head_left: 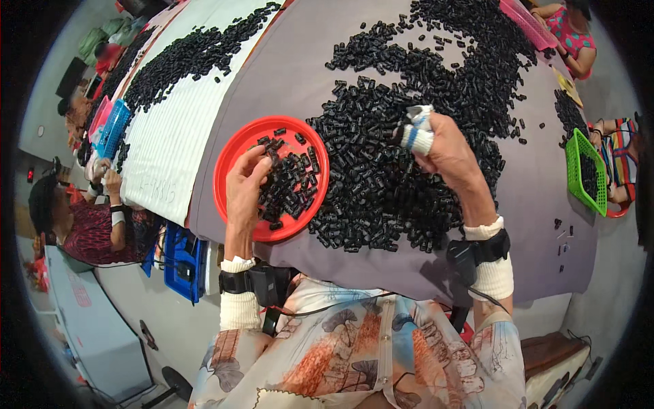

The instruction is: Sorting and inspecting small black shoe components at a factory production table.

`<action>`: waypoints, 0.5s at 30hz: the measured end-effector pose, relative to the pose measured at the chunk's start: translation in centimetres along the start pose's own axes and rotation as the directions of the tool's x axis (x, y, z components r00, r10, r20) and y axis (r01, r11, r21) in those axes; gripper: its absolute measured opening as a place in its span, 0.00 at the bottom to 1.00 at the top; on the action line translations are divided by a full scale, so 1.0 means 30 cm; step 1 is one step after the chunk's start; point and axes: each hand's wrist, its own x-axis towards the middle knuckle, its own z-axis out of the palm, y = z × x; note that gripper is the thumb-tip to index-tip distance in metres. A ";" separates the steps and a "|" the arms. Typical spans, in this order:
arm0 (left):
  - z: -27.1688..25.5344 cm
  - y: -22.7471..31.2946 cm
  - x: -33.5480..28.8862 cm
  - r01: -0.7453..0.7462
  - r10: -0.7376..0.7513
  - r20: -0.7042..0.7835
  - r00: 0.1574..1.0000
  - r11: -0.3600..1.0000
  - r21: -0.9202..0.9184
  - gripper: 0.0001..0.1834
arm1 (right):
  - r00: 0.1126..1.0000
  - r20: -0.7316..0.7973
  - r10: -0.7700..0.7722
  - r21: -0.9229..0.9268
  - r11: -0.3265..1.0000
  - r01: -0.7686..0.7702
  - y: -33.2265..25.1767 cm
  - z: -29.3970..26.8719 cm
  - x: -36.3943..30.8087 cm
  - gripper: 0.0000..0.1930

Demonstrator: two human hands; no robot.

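Observation:
My left hand (243, 183) reaches over the left side of a round red basin (225, 146), its fingers bent and spread from the thumb. Small black cylindrical parts (293, 187) lie in the basin beside the fingers. Over a wide pile of the same black parts (368, 170), my right hand (446, 146) is closed with its fingers pointing left. White and blue wrapping (417, 133) covers some of its fingers. Whatever is at those fingertips blends into the dark pile, so I cannot make it out.
A grey cloth (266, 88) covers the table. More black parts (184, 65) lie on a white striped sheet at left. People sit around, near a blue basket (112, 129), a pink basket (528, 24) and a green basket (586, 174). A blue crate (184, 269) stands below the left edge.

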 end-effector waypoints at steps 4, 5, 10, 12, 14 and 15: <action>0.097 0.034 -0.011 -0.066 0.055 0.221 0.974 0.997 0.043 0.11 | 0.996 -0.076 0.047 -0.001 0.999 -0.047 0.064 -0.069 -0.008 0.07; 0.140 0.029 -0.019 -0.067 0.046 0.287 0.957 0.996 0.064 0.09 | 0.994 -0.086 0.061 0.001 0.998 -0.061 0.073 -0.075 -0.012 0.07; 0.350 0.043 -0.070 -0.460 0.218 0.598 0.771 0.841 0.285 0.11 | 0.991 -0.054 0.120 0.023 0.993 -0.118 0.095 -0.094 -0.037 0.10; 0.399 0.016 -0.066 -0.747 0.418 0.670 0.614 0.582 0.322 0.13 | 0.989 -0.067 0.131 0.028 0.991 -0.129 0.106 -0.098 -0.049 0.11; 0.425 0.002 -0.066 -0.749 0.375 0.707 0.599 0.573 0.331 0.13 | 0.987 -0.080 0.141 0.034 0.990 -0.139 0.119 -0.105 -0.053 0.11; 0.431 -0.006 -0.062 -0.753 0.327 0.737 0.592 0.550 0.361 0.13 | 0.987 -0.071 0.145 0.030 0.989 -0.144 0.127 -0.106 -0.051 0.11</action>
